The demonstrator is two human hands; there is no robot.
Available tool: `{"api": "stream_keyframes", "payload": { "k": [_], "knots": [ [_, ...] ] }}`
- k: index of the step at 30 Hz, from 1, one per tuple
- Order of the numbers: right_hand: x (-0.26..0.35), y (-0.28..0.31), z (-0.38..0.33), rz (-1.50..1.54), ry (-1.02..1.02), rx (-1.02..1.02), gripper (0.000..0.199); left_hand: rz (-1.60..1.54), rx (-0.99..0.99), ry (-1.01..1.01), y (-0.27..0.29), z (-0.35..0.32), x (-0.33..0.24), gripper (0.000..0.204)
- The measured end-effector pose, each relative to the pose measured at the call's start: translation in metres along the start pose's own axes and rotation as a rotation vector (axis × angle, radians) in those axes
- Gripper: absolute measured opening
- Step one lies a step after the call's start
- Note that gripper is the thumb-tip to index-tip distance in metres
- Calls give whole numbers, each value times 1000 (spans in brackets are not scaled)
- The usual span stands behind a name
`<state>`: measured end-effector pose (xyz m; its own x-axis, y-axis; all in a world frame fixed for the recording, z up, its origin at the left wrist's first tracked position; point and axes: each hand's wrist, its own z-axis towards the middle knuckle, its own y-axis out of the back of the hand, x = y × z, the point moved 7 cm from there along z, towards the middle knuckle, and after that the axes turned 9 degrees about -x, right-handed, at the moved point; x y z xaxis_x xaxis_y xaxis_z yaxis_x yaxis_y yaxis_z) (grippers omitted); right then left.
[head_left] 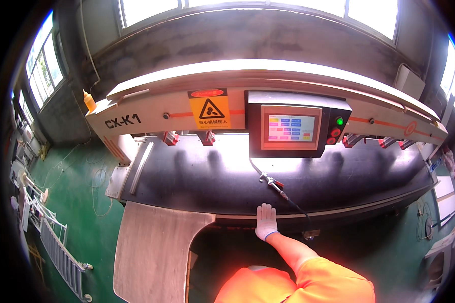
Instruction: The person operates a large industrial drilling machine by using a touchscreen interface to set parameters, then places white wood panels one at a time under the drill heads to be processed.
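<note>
One right hand [266, 222] in a white, blue-cuffed glove is at the front edge [237, 217] of the black tabletop [207, 184], its fingers straight, side by side and pointing away from the body. Its grip is unclosed, with nothing seen in it; how firmly it presses, I cannot tell. The left hand is out of view, so I cannot tell its grip.

Just beyond the fingertips an air gun [272, 183], silver with a red lever, lies on the tabletop; its dark hose [299, 208] runs toward the front edge, right of the hand. A grey-brown panel [151, 252] with a curved side is at the tabletop's front left.

Above the tabletop runs a pale beam [159, 104]. Its left part bears large black lettering [122, 121]; nearer the middle sits a yellow warning label [210, 108] with a red oval, a black triangle and dark characters. Right of that, a dark box [255, 126] carries a lit screen [291, 129] with rows of coloured buttons, their text too small to read. Beside it glows a green lamp [339, 121]. A yellow bottle [89, 102] stands on the beam's left end.
</note>
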<state>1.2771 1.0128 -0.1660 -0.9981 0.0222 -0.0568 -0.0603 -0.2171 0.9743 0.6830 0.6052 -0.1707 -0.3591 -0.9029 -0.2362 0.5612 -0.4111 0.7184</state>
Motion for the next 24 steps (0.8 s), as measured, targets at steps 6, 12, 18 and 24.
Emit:
{"api": "stream_keyframes", "payload": {
  "k": [6,12,18,24],
  "knots": [
    [-2,27,2,86,-21,69,91,207,425,208,-1,-16,4,83],
    [20,41,-55,171,-31,65,73,128,472,93,-15,-13,5,89],
    [30,0,-268,564,-249,810,57,-147,580,-39,8,-3,40,69],
    [-23,10,-514,509,-647,1105,57,-312,596,-199,46,-38,93,65]
  ]
}}
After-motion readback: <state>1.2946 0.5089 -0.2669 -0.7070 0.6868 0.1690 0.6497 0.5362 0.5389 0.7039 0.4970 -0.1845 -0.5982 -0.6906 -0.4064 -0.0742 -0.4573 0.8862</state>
